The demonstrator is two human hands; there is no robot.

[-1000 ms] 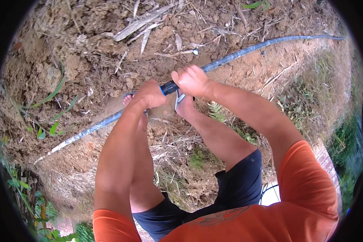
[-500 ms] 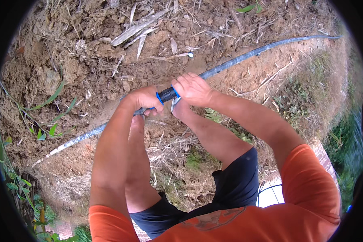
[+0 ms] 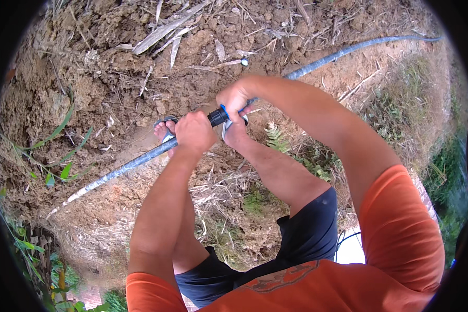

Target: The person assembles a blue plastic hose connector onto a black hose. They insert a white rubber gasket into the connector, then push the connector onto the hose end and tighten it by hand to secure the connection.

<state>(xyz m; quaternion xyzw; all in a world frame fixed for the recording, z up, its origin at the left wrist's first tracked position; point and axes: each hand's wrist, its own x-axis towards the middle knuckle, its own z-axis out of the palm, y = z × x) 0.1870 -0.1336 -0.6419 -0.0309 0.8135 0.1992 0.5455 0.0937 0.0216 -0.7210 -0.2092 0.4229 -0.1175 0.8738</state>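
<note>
- Pipe (image 3: 125, 167) runs slantwise over bare dirt (image 3: 88, 78), joined at a black fitting (image 3: 217, 116) between both fists.
- Left hand (image 3: 195, 132) clenched round the pipe; right hand (image 3: 235, 101) clenched just past the fitting.
- Best kept straight in line while twisting, wrists close, elbows bent over knees.

A long pipe (image 3: 125, 167) runs across bare earth (image 3: 88, 93) from lower left to upper right, with a coupling (image 3: 217, 116) at its middle. The left hand (image 3: 195, 132) wraps the pipe just left of the coupling; the right hand (image 3: 235, 101) clasps it just right, the two hands close together. A sandalled foot (image 3: 164, 130) stands on the soil directly behind the left hand. Dry stalks (image 3: 166, 31) lie beyond the pipe; a small fern (image 3: 276, 139) sits below the right hand.
</note>
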